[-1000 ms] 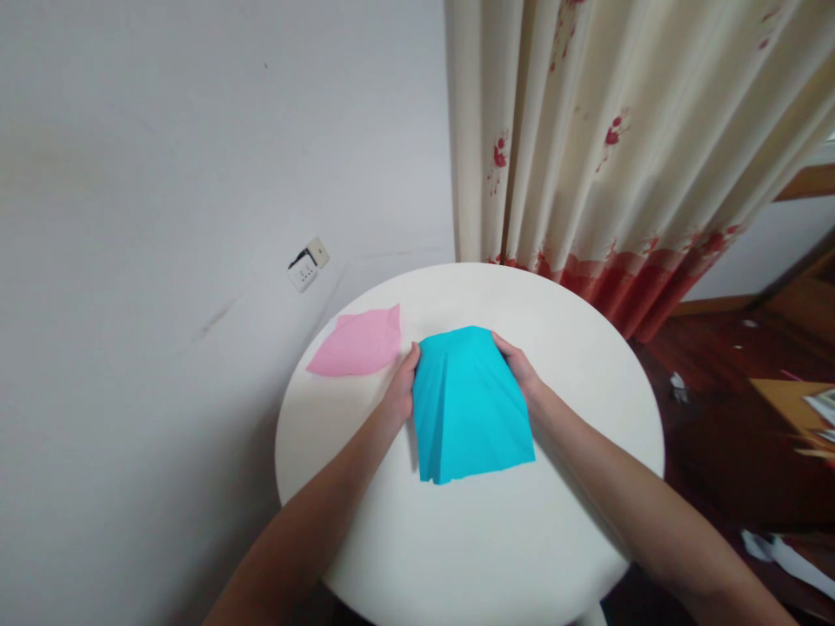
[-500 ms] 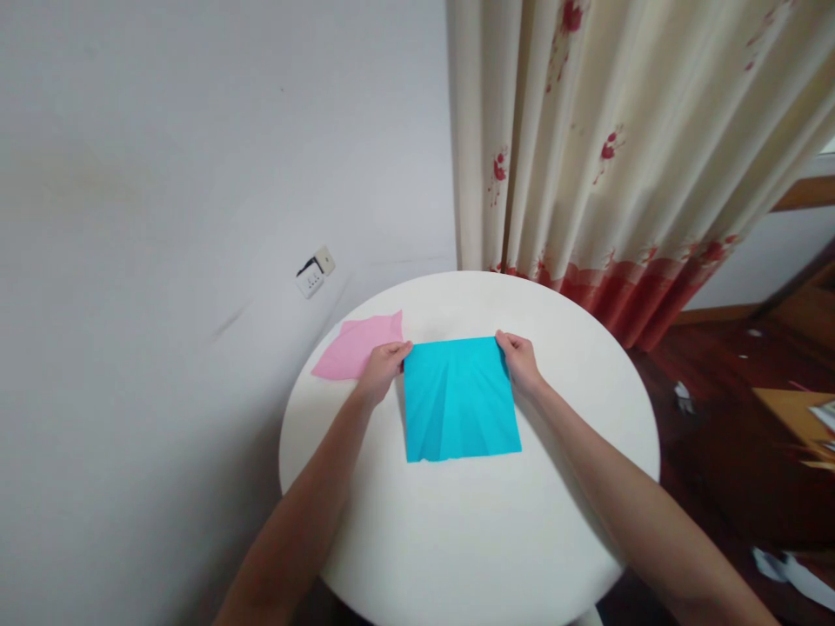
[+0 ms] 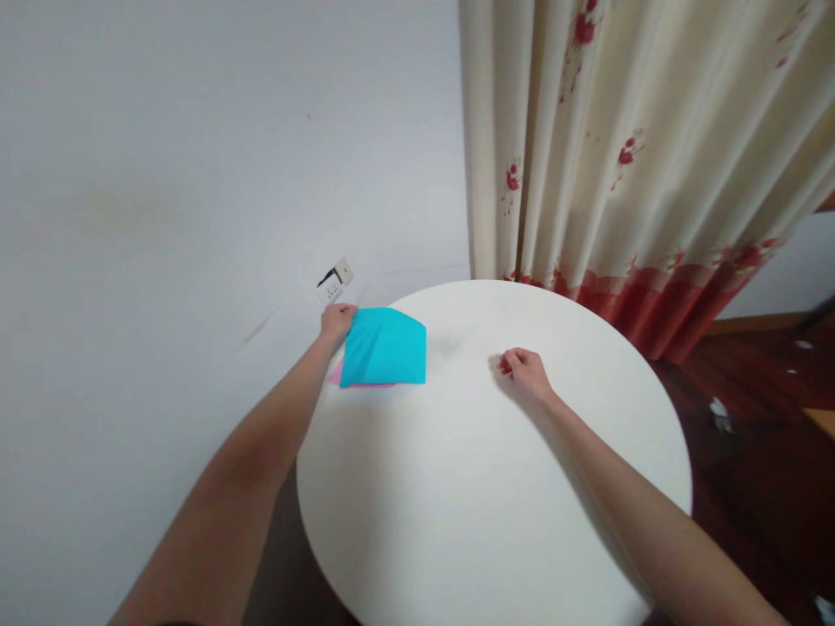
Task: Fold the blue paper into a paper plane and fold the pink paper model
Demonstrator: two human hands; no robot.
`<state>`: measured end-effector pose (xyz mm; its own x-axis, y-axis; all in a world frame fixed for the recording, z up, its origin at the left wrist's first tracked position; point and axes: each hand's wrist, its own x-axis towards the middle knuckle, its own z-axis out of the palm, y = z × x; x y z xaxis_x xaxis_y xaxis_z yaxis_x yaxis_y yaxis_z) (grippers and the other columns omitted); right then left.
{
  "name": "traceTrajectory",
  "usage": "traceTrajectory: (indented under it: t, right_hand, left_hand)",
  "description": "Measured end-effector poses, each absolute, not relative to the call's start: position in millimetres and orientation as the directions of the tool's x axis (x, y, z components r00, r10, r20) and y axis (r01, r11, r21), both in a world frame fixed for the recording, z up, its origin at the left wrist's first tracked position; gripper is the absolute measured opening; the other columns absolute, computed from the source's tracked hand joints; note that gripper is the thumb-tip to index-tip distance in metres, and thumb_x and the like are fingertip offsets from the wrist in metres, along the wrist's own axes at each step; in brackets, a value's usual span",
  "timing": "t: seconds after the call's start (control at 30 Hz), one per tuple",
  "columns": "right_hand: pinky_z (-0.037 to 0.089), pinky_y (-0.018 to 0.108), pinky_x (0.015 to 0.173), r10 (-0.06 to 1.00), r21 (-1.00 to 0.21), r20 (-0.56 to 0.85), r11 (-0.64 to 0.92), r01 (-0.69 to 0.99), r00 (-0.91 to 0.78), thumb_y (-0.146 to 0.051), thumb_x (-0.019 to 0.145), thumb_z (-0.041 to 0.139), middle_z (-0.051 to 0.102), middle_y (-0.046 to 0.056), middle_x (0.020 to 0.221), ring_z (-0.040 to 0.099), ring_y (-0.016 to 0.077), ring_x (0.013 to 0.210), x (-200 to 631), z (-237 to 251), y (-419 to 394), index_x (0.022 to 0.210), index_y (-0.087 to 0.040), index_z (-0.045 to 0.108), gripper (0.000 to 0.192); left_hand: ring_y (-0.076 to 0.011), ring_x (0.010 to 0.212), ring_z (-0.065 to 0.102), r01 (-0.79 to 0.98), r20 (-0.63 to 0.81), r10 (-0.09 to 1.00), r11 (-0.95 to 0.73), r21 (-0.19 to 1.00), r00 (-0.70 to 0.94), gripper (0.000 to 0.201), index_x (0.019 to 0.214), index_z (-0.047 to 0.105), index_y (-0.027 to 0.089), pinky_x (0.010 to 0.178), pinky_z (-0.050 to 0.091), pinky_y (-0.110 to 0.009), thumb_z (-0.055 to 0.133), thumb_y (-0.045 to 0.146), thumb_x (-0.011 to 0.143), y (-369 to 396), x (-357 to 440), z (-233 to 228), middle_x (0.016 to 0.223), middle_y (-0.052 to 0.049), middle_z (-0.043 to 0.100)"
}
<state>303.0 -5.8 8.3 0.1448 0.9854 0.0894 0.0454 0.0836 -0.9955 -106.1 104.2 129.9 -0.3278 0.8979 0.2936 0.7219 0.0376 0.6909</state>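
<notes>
The left hand (image 3: 337,320) pinches the far left corner of the blue sheet (image 3: 384,348), which lies over the pink sheet (image 3: 337,375) at the left rim of the desk (image 3: 496,487). The right hand (image 3: 525,372) rests loosely curled and empty, well to the right of the left grip. Laying blue flat with edges matched over pink would likely stack them neatly.

Position: 1 head-worn camera is sitting above the round white table (image 3: 496,504).
Facing: it is looking forward and down, toward the wall (image 3: 196,174) and curtain (image 3: 626,148).
Nearness: it is viewing from arm's reach.
</notes>
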Motion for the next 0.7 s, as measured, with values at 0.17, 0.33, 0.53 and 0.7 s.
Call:
traceTrajectory:
  t: [0.17,0.33,0.53,0.7]
  right_hand:
    - [0.045,0.028,0.055,0.987,-0.994,0.086,0.076,0.078,0.133,-0.049,0.076,0.058,0.069,0.008,0.066,0.061,0.0176,0.059,301.7,5.5,-5.6,0.063,-0.017,0.064,0.035]
    - [0.046,0.029,0.056,0.987,-0.993,0.097,0.086,0.086,0.127,-0.049,0.077,0.057,0.069,0.008,0.068,0.061,0.0176,0.06,301.8,5.3,-8.7,0.063,-0.017,0.064,0.035]
    - [0.046,0.03,0.058,0.989,-0.987,0.113,0.101,0.126,0.094,-0.049,0.079,0.056,0.069,0.009,0.068,0.062,0.0184,0.061,301.2,-1.6,-6.8,0.065,-0.017,0.065,0.036]
    - [0.046,0.03,0.061,0.985,-0.971,0.163,0.15,0.188,0.056,-0.044,0.084,0.052,0.069,0.007,0.068,0.062,0.0187,0.062,298.6,-9.4,-4.0,0.067,-0.018,0.064,0.033]
  left_hand:
    - [-0.0285,0.135,0.043,0.905,0.325,0.933,0.003,0.425,-0.156,0.042,0.135,0.056,0.009,0.114,0.031,-0.042,0.047,0.027,0.097,99.6,-85.4,94.8,0.144,-0.016,0.05]
    - [-0.0378,0.143,0.036,0.96,0.093,0.996,-0.031,0.278,0.005,0.054,0.141,0.055,0.026,0.115,0.026,-0.06,0.048,0.054,0.095,83.2,-57.8,36.0,0.153,-0.01,0.046]
    - [-0.0393,0.152,0.01,0.998,-0.029,0.999,0.027,0.057,-0.026,0.07,0.159,0.023,0.035,0.116,0.012,-0.069,0.017,0.068,0.097,78.3,-74.7,19.6,0.167,-0.003,0.013]
    - [-0.0386,0.152,0.012,0.995,-0.036,0.999,0.024,0.092,-0.021,0.069,0.158,0.027,0.031,0.116,0.014,-0.069,0.021,0.065,0.099,82.7,-78.6,38.4,0.167,-0.006,0.017]
